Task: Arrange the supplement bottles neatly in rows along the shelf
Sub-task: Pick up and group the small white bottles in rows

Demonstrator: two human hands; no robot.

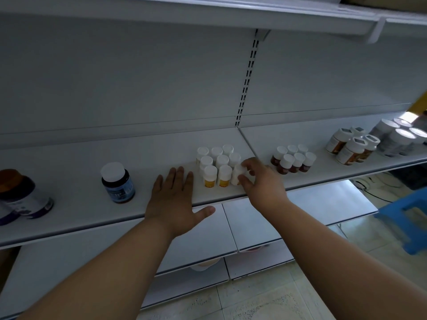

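A person stood facing a white shelf (69, 204), both bare arms reaching forward. The right hand (261, 181) pinched a small white bottle (236, 175) between thumb and fingertips, at the front right corner of a block of white-capped bottles (217, 165) standing in three rows near the middle of the shelf. The left hand (173, 199) lay spread and flat, palm down, just left of that block, its thumb hanging past the shelf's front edge. Further right stood a group of brown bottles (293, 159), then taller white-capped bottles (351, 146) and grey jars (392, 137). To the left, well apart, stood a dark blue bottle (117, 183), and at the far left a purple-labelled jar (23, 197). The small bottle looked light, rigid and smooth-sided, likely plastic, and probably best held around its body below the cap; packed neighbours could tip if nudged. The front row sat near the shelf's lip, so a slip could send a bottle to the tiled floor (254, 303). Open room lay left of the block and behind it toward the back panel. A blue stool (409, 218) stood at the lower right.
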